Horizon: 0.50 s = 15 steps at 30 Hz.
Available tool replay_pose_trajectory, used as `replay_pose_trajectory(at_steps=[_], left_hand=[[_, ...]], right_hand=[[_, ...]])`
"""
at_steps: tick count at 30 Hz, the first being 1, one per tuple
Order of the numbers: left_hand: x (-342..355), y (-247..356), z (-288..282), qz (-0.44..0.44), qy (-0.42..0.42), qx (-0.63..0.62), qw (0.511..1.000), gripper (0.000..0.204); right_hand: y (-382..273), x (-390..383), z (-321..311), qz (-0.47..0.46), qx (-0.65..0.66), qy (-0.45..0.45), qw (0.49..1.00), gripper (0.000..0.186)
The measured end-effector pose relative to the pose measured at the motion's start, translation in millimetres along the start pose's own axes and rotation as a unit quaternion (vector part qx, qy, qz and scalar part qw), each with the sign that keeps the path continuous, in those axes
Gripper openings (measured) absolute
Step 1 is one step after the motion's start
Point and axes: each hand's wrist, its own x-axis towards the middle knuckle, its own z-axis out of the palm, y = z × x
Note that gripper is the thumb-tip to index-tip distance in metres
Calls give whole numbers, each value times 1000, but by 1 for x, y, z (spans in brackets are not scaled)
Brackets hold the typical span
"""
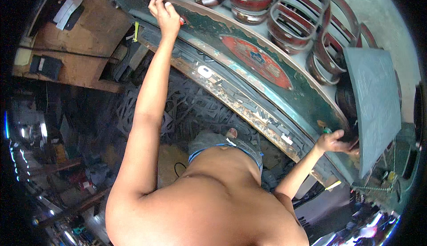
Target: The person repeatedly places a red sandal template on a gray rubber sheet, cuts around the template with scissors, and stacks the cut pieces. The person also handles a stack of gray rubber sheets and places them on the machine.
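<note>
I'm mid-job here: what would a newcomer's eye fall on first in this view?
Probably the red oval badge midway along the long green panel, with dark red hoops crowded behind the panel's upper edge. Next, the big grey sheet at the right, with the right hand by its left edge; the left hand is at the panel's upper-left end.
</note>
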Motion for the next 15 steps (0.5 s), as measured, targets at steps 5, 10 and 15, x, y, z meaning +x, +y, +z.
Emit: replay_pose_trajectory(at_steps=[5,10,15], left_hand=[[-11,12,-26,-46,-92,-27,994,49],[-123,55,-73,-239,-170,-194,936,26],[-228,70,-109,-42,-352,101,929,30]], right_hand=[[-50,25,-38,118,-9,-107,987,50],[-90,-24,-82,265,173,-167,934,25],[-145,-122,-97,229,172,-476,832,37]])
